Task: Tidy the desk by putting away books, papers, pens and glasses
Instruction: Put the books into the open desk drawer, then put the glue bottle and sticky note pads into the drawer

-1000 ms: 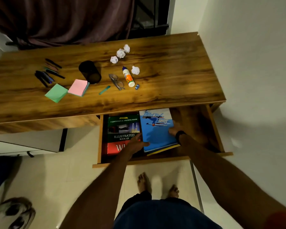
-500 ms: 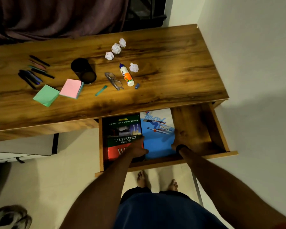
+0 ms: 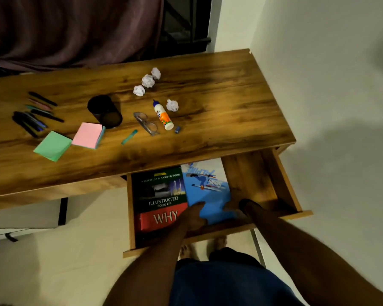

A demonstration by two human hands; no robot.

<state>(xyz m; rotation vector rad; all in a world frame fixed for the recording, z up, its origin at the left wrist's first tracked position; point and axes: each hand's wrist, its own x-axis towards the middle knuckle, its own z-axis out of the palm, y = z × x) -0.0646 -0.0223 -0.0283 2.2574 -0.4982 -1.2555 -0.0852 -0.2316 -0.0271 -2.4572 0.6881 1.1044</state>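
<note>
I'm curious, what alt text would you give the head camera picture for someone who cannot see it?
A person's left hand and right hand rest on a blue paperback book lying beside a dark green and red hardcover book in an open wooden desk drawer. On the wooden desktop above lie pens, clear-framed glasses, crumpled paper balls and sticky notes.

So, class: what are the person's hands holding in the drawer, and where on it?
Both hands, left hand and right hand, rest on the blue book at its near end; a closed grip cannot be told.
</note>
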